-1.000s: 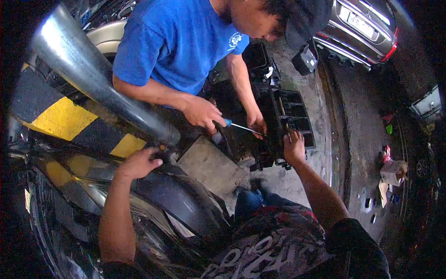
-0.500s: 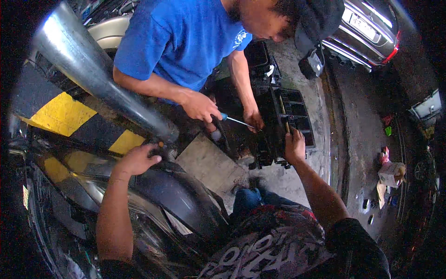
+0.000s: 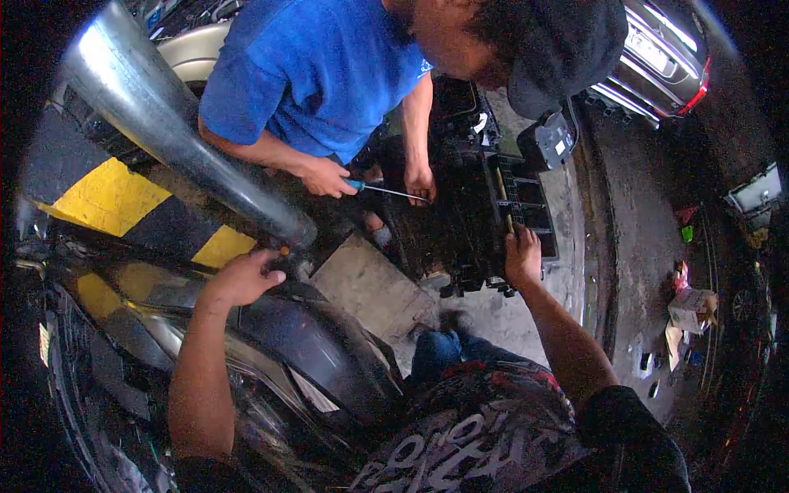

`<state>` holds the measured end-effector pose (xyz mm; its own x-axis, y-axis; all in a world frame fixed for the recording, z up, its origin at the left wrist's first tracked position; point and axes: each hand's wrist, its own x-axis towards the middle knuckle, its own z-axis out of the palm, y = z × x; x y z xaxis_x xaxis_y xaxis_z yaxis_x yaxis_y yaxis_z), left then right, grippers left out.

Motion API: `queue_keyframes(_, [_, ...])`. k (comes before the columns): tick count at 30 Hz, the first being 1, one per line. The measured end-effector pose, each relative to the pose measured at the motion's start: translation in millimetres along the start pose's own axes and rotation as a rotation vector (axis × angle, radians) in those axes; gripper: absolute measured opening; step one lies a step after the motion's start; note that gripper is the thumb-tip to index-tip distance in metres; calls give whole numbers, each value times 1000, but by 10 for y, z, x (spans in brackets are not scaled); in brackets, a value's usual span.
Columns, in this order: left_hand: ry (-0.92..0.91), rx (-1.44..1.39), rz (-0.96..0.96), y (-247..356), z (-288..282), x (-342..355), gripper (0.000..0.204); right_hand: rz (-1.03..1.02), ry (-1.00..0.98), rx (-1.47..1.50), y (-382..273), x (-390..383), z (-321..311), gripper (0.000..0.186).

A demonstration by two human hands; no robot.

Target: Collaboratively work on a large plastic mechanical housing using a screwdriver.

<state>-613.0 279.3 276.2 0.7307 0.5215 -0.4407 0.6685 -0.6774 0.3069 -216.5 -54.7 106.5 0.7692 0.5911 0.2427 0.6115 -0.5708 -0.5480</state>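
My left hand (image 3: 245, 278) rests at the dark edge of a vehicle's body (image 3: 304, 329), beside the foot of a thick metal pole (image 3: 189, 131). Its thumb stands apart from the fingers, and a small orange spot shows by the fingertips. With bent fingers my right hand (image 3: 523, 256) grips the near right edge of a black plastic housing (image 3: 468, 205), which has a slatted frame (image 3: 526, 197) on its right side. Across from me, a person in a blue shirt (image 3: 320, 82) holds a screwdriver (image 3: 355, 186) with a blue handle. Its tip meets the housing near that person's other hand (image 3: 420, 182).
A pale flat board (image 3: 370, 283) lies between the vehicle and the housing. Yellow and black stripes (image 3: 111, 197) mark a surface at left. A parked car (image 3: 657, 57) stands far right, and a cardboard box (image 3: 692, 308) lies on the floor at right.
The other person's hands and screwdriver have shifted away from me and leftward along the housing. That person's capped head leans further over it. My hands have barely moved.
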Motion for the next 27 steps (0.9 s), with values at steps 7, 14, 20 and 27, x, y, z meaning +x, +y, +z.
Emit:
queue_keyframes(7, [-9, -1, -24, 13, 2, -9, 49, 74, -44, -2, -9, 10, -7, 45])
queue_keyframes(14, [19, -7, -30, 58, -10, -30, 50, 41, -49, 11, -11, 0, 3, 42])
queue_keyframes(20, [-28, -23, -64, 73, -26, -22, 51, -1, 87, -8, -5, 3, 41, 37])
queue_keyframes(27, [-43, 14, -76, 95, -42, -36, 51, 60, -18, 36, -20, -1, -13, 38])
